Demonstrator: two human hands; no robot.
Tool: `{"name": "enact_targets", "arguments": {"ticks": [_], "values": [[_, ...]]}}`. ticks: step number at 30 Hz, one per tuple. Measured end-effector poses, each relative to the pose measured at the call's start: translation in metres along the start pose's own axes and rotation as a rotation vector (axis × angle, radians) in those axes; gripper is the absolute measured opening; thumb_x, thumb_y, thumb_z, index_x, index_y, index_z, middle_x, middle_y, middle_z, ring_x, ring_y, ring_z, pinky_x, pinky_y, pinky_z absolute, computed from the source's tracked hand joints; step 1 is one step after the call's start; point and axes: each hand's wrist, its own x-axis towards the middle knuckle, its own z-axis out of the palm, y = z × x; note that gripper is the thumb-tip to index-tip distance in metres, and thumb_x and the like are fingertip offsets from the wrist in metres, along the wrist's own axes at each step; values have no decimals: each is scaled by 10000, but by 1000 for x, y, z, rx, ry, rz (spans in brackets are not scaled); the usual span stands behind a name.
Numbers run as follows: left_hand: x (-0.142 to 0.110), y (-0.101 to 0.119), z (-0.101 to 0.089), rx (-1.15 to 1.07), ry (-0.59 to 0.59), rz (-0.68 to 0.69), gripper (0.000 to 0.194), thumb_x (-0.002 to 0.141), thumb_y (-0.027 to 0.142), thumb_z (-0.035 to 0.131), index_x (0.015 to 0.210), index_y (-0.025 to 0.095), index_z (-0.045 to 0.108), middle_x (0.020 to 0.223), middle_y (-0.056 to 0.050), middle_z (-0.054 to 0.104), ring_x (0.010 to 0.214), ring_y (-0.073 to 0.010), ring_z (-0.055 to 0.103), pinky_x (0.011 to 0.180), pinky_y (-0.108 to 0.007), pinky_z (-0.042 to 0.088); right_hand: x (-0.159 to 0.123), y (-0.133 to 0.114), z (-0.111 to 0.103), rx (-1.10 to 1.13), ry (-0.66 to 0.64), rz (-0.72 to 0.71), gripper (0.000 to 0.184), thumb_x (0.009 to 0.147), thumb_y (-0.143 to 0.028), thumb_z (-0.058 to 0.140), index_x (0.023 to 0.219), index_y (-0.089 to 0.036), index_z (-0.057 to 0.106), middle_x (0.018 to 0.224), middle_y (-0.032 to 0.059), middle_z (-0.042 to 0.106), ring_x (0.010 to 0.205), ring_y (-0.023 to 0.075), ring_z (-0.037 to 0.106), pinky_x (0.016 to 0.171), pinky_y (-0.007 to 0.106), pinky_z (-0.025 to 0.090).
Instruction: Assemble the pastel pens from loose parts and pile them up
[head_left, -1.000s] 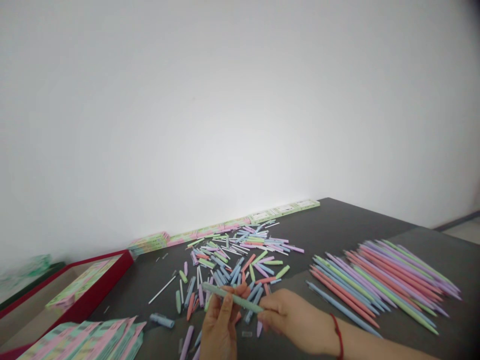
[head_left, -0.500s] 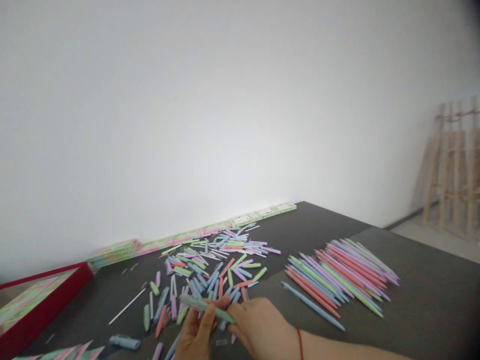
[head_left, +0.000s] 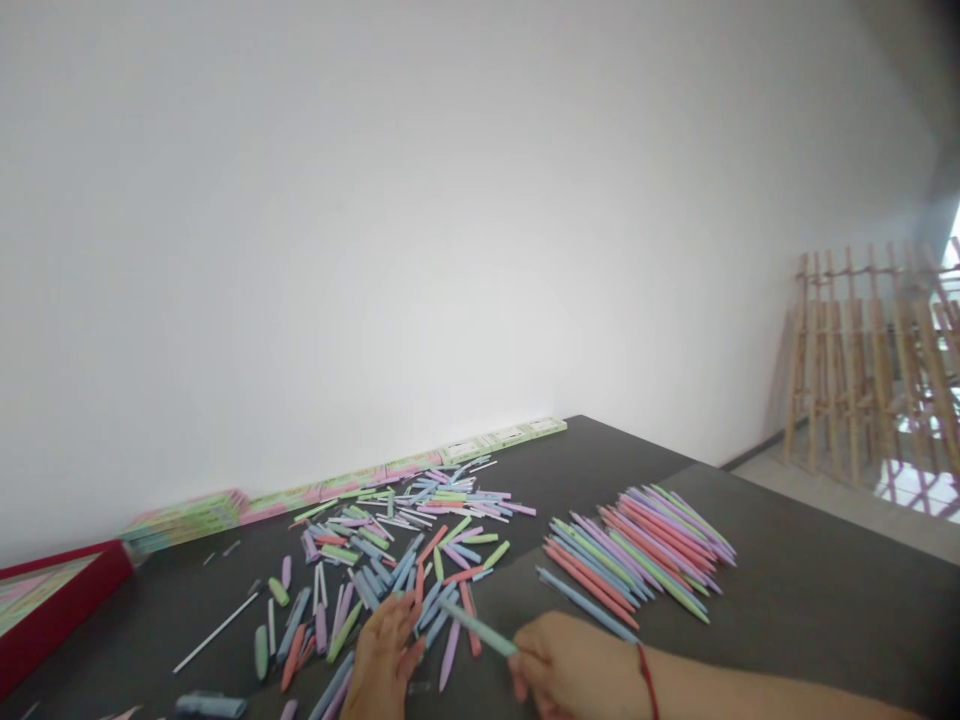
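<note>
My right hand point(head_left: 577, 668), a red string round its wrist, is closed on one end of a pale green pen point(head_left: 478, 630) that points up and left. My left hand point(head_left: 381, 662) lies at the bottom edge with its fingers stretched out over the loose pen parts point(head_left: 390, 560) and no longer touches the pen. The parts are a scatter of pastel barrels, caps and thin white refills on the dark table point(head_left: 810, 600). To the right lies a tidy pile of assembled pens point(head_left: 637, 545) in blue, pink, green and purple.
Flat green and pink card packs point(head_left: 337, 485) line the table's back edge against the white wall. A red tray point(head_left: 56, 610) sits at the left. A bluish cap point(head_left: 210, 705) lies at the bottom left. Wooden frames point(head_left: 870, 370) lean at the far right.
The view has swung to the right. My left hand has let go of the green pen and dropped onto the loose parts; my right hand keeps the pen, now farther right.
</note>
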Motion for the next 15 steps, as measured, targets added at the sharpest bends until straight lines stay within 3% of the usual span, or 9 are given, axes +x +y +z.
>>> {"name": "enact_targets", "arguments": {"ticks": [2,5,11,13,15], "values": [[4,1,8,15,49,-35,441,742,506,578,1061,205,528,1215,-159,591,1167,-345,520,886,-481,465,-20,13,-8,-315,162,59,285,883,-223,395,774,-154,649,597,47,667,614,174,651,579,238,436],[4,7,17,92,11,-54,356,757,472,583,998,212,557,1153,-143,628,1143,-329,544,872,-472,471,-32,32,-15,-660,318,180,269,883,-216,415,830,-132,665,781,141,717,753,270,684,617,303,449],[-23,21,16,264,-59,172,351,849,484,451,1038,211,567,1110,-94,640,1089,-258,571,905,-404,441,-24,40,-16,-882,419,309,194,850,-231,520,905,-99,651,751,161,699,702,286,677,577,318,452],[-32,20,15,393,-169,270,312,869,466,426,941,214,597,953,-56,669,953,-225,612,854,-342,451,-18,39,-11,-968,479,238,172,795,-220,596,923,-113,640,822,157,684,768,286,657,615,328,466],[-39,15,15,529,-363,337,296,886,419,400,827,212,603,738,-16,652,715,-180,619,713,-276,467,-11,39,-4,-1042,519,126,161,758,-145,608,917,-140,633,871,135,667,810,276,636,642,333,476]]}}
